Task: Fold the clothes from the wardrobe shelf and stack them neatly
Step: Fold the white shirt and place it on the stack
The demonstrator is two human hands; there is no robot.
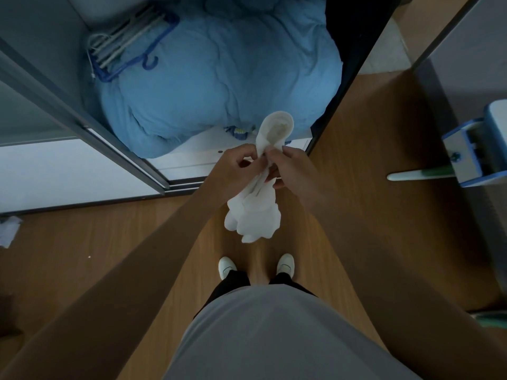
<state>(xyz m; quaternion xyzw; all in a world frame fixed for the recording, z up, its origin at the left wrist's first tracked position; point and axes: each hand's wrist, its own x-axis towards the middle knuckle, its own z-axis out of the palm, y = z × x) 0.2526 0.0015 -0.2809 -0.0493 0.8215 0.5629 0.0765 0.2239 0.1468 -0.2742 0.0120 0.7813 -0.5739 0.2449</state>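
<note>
White socks (253,215) (a bundle, by the look) pinched between left hand (233,167) and right hand (293,167), one end poking past them, rest dangling below; folding looks barely begun, no stack in sight.

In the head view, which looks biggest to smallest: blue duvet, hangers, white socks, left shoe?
1. blue duvet
2. white socks and hangers look alike; the socks are nearer the camera, so unsure
3. left shoe
</note>
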